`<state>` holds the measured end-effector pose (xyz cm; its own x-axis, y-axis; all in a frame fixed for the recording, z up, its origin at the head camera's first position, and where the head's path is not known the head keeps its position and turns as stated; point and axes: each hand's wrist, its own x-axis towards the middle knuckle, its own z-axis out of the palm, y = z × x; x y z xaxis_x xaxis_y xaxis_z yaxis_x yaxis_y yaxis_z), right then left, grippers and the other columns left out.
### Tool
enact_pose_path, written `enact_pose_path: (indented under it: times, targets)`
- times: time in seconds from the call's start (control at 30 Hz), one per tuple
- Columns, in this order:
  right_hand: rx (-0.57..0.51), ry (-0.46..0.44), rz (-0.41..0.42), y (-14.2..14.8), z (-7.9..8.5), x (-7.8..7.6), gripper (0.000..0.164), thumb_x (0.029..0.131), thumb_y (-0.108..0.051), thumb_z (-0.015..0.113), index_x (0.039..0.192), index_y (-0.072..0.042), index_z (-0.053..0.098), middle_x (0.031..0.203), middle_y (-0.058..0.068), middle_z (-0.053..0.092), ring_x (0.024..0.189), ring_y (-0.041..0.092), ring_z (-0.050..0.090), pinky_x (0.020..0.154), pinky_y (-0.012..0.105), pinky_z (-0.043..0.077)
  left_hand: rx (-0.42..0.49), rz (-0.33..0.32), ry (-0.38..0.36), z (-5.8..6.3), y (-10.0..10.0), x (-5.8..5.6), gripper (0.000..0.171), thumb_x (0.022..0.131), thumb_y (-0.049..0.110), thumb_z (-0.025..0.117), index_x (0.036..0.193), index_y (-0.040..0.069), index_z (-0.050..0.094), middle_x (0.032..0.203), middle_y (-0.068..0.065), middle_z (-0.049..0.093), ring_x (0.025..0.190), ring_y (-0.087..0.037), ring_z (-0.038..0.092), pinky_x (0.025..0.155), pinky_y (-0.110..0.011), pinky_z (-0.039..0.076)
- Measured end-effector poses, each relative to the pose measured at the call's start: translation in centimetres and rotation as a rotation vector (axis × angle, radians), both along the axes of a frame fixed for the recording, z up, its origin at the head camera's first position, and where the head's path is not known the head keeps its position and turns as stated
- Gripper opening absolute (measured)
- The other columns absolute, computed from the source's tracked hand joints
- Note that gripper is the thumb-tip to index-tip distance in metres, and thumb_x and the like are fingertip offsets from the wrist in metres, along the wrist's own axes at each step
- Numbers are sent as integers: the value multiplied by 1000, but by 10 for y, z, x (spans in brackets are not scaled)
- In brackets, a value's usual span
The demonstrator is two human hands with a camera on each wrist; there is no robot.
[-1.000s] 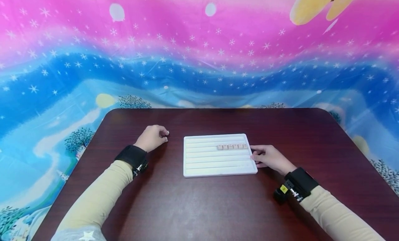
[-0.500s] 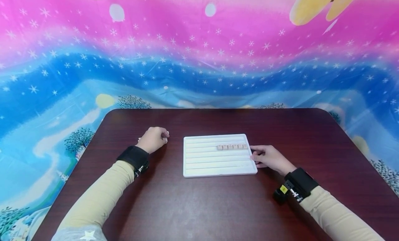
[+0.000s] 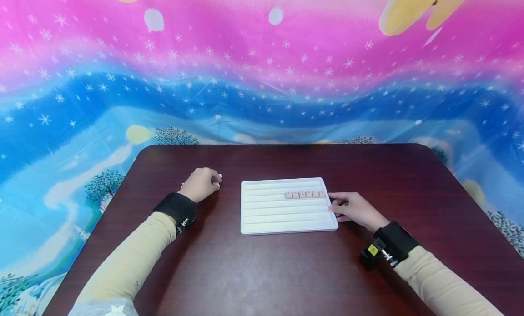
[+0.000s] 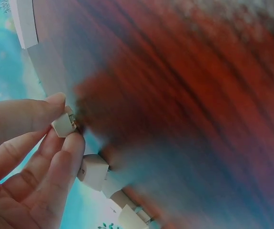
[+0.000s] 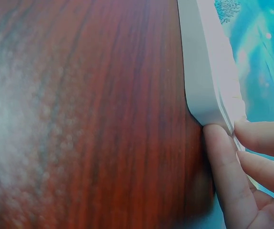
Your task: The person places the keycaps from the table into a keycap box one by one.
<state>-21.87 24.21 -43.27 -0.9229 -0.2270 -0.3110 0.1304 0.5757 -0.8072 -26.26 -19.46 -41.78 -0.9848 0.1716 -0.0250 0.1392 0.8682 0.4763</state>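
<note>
My left hand (image 3: 199,184) is over the table, left of the white ridged tray (image 3: 266,227). In the left wrist view its thumb and fingertips pinch a small cream keycap (image 4: 63,126). Just beyond those fingers, more cream keycaps (image 4: 94,172) stand on the table. On the tray, a short row of lettered keycaps (image 3: 304,195) sits along one upper groove, at its right end. My right hand (image 3: 357,211) holds the tray's right edge. The right wrist view has the thumb at the top rim and a finger against the side by the corner (image 5: 206,112).
The dark red-brown table (image 3: 262,270) extends around the tray on all sides. Behind it hangs a pink and blue snowflake-printed cloth (image 3: 262,97). A black wrist strap with a camera (image 3: 389,245) sits on the right wrist, another strap (image 3: 175,210) on the left.
My left hand has shifted slightly, and small pale pieces now show by its left side. The right hand and tray keep their place. The head view has tilted up a little.
</note>
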Motion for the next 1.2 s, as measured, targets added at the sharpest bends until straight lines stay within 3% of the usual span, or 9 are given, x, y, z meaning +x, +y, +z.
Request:
enact_pose_path:
  times: [0.1, 0.17, 0.7, 1.2]
  targets:
    - [-3, 0, 3, 0, 0, 0, 57, 99, -1, 65, 150, 10, 41, 111, 20, 61, 88, 24, 66, 77, 36, 60, 10, -8, 11, 2, -1, 1, 15, 93, 2, 70, 106, 2, 77, 113, -14, 73, 98, -28, 68, 85, -49, 54]
    - [-9, 0, 7, 1, 0, 0, 57, 99, -1, 65, 150, 11, 41, 110, 20, 61, 87, 24, 66, 77, 36, 60, 18, -14, 18, 3, -1, 1, 15, 93, 1, 70, 107, 1, 77, 113, -14, 73, 96, -28, 68, 82, -44, 55]
    - [-32, -8, -5, -1, 0, 3, 57, 99, -2, 65, 149, 12, 41, 110, 20, 61, 88, 24, 67, 77, 37, 60, 41, -24, 55, 16, 9, 3, 13, 92, 4, 72, 104, 2, 77, 97, -10, 73, 86, -24, 66, 79, -43, 54]
    - [-22, 3, 2, 0, 0, 2, 57, 99, -1, 65, 149, 12, 41, 111, 20, 62, 88, 24, 68, 77, 37, 60, 121, -125, 148, 36, 35, 8, 17, 92, 5, 74, 107, -1, 77, 100, -10, 73, 90, -24, 68, 82, -42, 55]
